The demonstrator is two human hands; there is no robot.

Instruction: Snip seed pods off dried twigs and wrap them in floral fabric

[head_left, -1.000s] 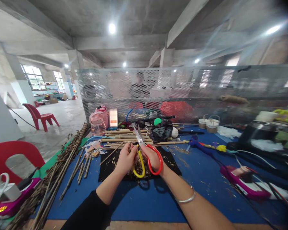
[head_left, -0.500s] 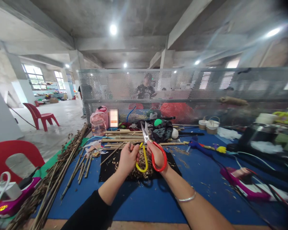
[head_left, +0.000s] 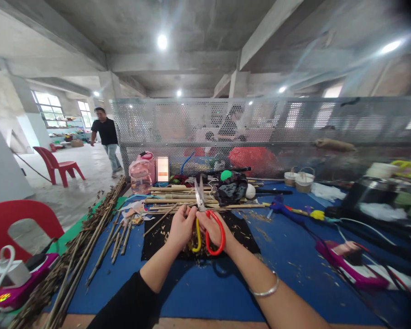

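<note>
Right hand (head_left: 214,226) closed round the scissors (head_left: 201,203), I've brought them leftward, so they now sit beside my left hand (head_left: 183,226) over the black cloth (head_left: 154,249); my left fingertips press together, on what I can't tell.

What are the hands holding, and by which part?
The right hand holds the scissors at the red handle. The left hand is closed, but whether it pinches anything small cannot be told.

Scissors (head_left: 200,201), red and yellow handles, blades apart
</note>
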